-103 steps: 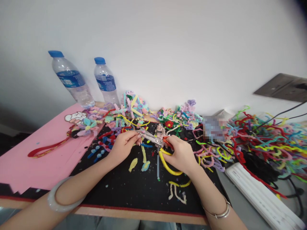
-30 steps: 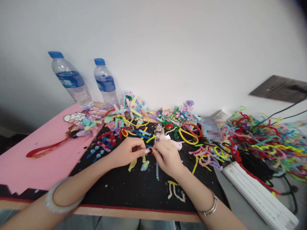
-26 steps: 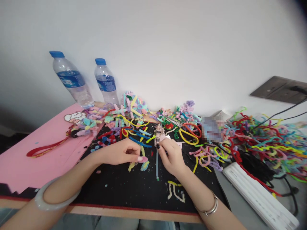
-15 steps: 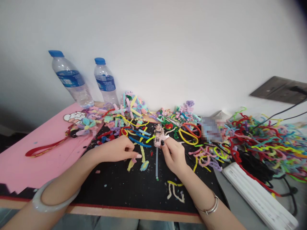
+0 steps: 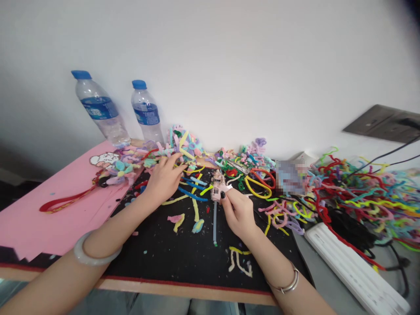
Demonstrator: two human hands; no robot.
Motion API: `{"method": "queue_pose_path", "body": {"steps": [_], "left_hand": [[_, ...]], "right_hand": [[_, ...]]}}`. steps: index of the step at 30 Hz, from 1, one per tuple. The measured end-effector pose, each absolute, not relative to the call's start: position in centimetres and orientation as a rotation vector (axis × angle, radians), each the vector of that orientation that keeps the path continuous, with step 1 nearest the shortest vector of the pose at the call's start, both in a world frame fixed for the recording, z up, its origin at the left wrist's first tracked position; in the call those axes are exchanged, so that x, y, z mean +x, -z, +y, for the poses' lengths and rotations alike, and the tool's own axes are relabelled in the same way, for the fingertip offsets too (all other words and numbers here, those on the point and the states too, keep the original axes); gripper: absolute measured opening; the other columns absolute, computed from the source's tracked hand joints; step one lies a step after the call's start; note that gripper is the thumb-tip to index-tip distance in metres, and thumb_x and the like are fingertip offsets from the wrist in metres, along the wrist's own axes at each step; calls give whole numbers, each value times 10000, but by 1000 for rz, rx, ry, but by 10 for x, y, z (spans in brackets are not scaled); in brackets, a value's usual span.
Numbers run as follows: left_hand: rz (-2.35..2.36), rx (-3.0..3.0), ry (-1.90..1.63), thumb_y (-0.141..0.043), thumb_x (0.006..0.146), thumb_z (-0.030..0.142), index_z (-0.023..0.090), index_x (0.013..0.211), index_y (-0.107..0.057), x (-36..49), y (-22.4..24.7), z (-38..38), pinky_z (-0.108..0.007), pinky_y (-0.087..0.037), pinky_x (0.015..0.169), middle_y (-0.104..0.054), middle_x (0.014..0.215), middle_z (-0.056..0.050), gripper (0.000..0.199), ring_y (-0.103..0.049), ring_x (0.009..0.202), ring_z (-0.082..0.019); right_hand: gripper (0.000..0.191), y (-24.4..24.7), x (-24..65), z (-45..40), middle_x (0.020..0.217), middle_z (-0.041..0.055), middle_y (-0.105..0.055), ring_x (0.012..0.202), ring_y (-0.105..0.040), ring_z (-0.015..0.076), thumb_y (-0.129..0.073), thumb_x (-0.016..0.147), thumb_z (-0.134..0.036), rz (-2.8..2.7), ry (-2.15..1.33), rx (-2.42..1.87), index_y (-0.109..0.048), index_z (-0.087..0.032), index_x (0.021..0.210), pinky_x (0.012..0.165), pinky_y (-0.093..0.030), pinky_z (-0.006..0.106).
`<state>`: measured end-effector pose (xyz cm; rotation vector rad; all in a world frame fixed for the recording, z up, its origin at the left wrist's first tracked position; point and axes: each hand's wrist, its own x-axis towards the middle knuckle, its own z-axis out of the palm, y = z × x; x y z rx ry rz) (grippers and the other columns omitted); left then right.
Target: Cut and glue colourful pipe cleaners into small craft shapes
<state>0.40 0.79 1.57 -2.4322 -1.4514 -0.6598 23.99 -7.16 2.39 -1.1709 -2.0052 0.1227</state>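
Observation:
My right hand (image 5: 239, 213) grips a small pink glue gun (image 5: 217, 186) near the middle of the black mat (image 5: 157, 258). A long translucent glue stick (image 5: 215, 223) sticks out of its near end. My left hand (image 5: 166, 177) reaches over the heap of pipe-cleaner pieces (image 5: 188, 142) at the back, fingers apart, with nothing visible in it. Below it lie a pink and yellow pipe-cleaner piece (image 5: 177, 220) and a yellow stem with a blue tip (image 5: 197, 218). Several blue pipe cleaners (image 5: 192, 192) lie between my hands.
Two water bottles (image 5: 103, 114) lean near the wall. Scissors (image 5: 259, 186) with yellow and red handles lie behind my right hand. A tangle of pipe cleaners (image 5: 370, 188), a white power strip (image 5: 354, 267) and cables occupy the right. Pink card (image 5: 62, 192) covers the left.
My left hand has moved away from the pink and yellow piece, forward to the heap, and its fingers have spread. My right hand with the glue gun has stayed in place.

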Motion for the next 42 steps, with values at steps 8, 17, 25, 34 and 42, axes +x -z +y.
{"method": "queue_pose_path", "body": {"steps": [8,17,25,34,42], "left_hand": [[-1509,-2376,641,-472,845,138,208,869,-692,8,-10,11,-425,-413,750,-593,1213,-103,232,-531,999,-305],[-1422,-2394,1126,-405,943,218,197,990,-642,7,-18,6,-372,-364,845,-720,967,-80,243,-630,919,-233],[-885,-2864,1078,-432,930,168,220,1012,-659,22,-20,-22,-362,-385,882,-716,1045,-79,247,-641,928,-187],[-1091,-2603,1474,-529,880,134,183,1066,-594,30,-20,-27,-372,-456,933,-596,1130,-111,203,-567,1080,-216],[-1262,-2849,863,-555,865,186,172,954,-672,43,-12,-18,-480,-422,944,-594,1151,-106,148,-515,1089,-283]], "right_hand": [[297,-23,238,-72,568,-25,-390,511,-365,119,-396,892,-151,-2016,-116,-1166,-359,-215,604,503,-286,255],[186,-24,237,-73,653,1,-491,569,-453,133,-419,886,-159,-1948,-192,-1202,-472,-205,714,539,-346,254],[71,-26,231,-75,681,-1,-539,602,-495,139,-558,847,-241,-2097,-267,-1162,-534,-191,803,561,-370,246],[221,-27,237,-73,544,-56,-399,464,-393,90,-460,872,-140,-1705,-55,-1247,-469,-192,658,483,-309,214],[219,-28,238,-71,526,-62,-401,442,-379,79,-470,871,-133,-1695,-16,-1226,-505,-180,660,469,-293,208]]}}
